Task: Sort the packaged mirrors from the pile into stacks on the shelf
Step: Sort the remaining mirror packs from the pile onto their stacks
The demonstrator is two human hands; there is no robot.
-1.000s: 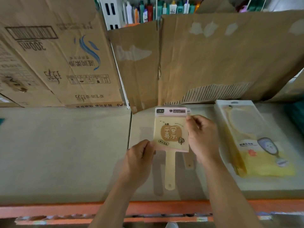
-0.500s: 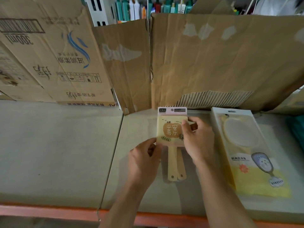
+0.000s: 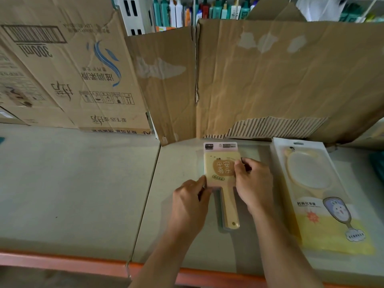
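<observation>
A small cream hand mirror in clear packaging [image 3: 220,163], square-headed with an orange emblem and a pink header card, lies flat on the grey shelf [image 3: 83,194] atop another mirror whose greyish handle edge shows beside its own handle. My left hand [image 3: 190,206] pinches the packet's lower left corner. My right hand [image 3: 252,183] grips its right edge, thumb on the face. To the right lies a stack of larger oval mirrors in white-and-yellow packages [image 3: 315,194].
Flattened cardboard sheets [image 3: 280,80] and a printed carton [image 3: 68,69] stand along the shelf's back. Bottles [image 3: 207,9] line a rack behind them. The shelf's orange front rail [image 3: 62,259] runs along the bottom. A teal item [image 3: 379,167] sits at the far right.
The small mirror came down from a raised hold onto the mirror lying on the shelf, and both hands followed it forward and down.
</observation>
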